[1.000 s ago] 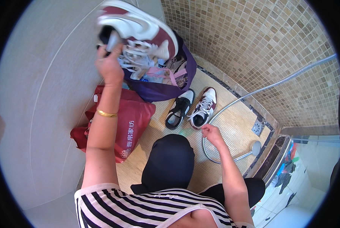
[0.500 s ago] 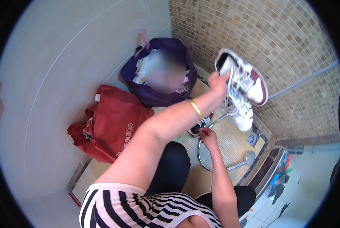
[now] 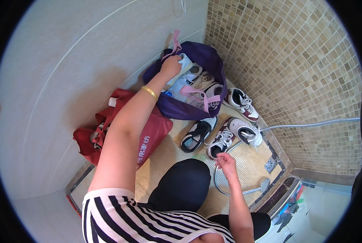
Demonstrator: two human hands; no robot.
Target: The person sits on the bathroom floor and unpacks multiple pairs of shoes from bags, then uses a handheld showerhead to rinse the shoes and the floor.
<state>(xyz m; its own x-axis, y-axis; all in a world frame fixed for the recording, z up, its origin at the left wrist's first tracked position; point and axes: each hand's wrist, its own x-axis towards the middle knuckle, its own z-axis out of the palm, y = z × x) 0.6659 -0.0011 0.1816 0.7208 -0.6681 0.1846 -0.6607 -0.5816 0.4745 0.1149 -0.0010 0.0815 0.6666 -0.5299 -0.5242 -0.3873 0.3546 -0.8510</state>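
Sitting leftmost is a red bag [image 3: 158,126]; next, the left hand [image 3: 171,67] grips a pale shoe [image 3: 185,62] inside a purple bag [image 3: 181,111]; rightward, the right hand [image 3: 227,164], half curled, apparently empty, hovers by a maroon-and-white shoe [image 3: 222,141].

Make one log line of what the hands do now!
left hand: at pale shoe in purple bag | right hand: near maroon-and-white shoe | floor: black-and-white shoe, shower head
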